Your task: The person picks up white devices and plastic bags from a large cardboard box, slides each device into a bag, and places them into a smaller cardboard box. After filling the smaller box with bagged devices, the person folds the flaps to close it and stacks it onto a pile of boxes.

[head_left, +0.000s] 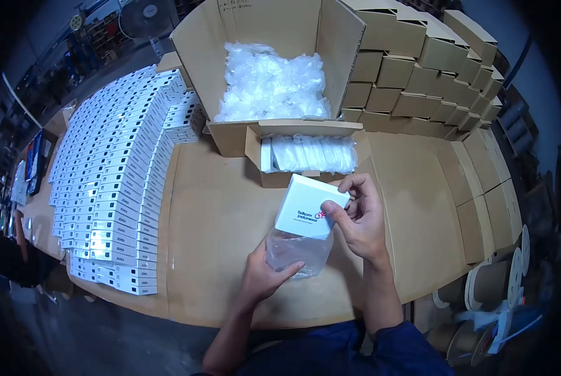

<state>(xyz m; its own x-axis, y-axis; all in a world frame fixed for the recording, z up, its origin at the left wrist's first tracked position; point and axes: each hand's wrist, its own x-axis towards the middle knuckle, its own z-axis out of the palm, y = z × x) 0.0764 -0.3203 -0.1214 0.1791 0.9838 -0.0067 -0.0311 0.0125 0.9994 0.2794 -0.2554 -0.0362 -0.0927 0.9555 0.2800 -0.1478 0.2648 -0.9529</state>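
Observation:
A white box (298, 203) printed "Telkom Indonesia" is tilted over the middle of the table. My right hand (361, 219) grips its right edge, thumb on the printed face and fingers behind. Below it, my left hand (265, 272) holds a clear plastic bag (305, 257), thumb across its front. The lower edge of the white box overlaps the bag's mouth in this view. Just beyond my hands stands an open carton (280, 180) with a row of white, plastic-wrapped packs (312, 155) inside.
White boxes (114, 188) are stacked high on the left of the cardboard-covered table (211, 250). At the back, a large open carton (196, 47) holds a heap of clear plastic bags (271, 84). Brown cartons (412, 78) are piled back right; cable reels (493, 282) stand beyond the right edge.

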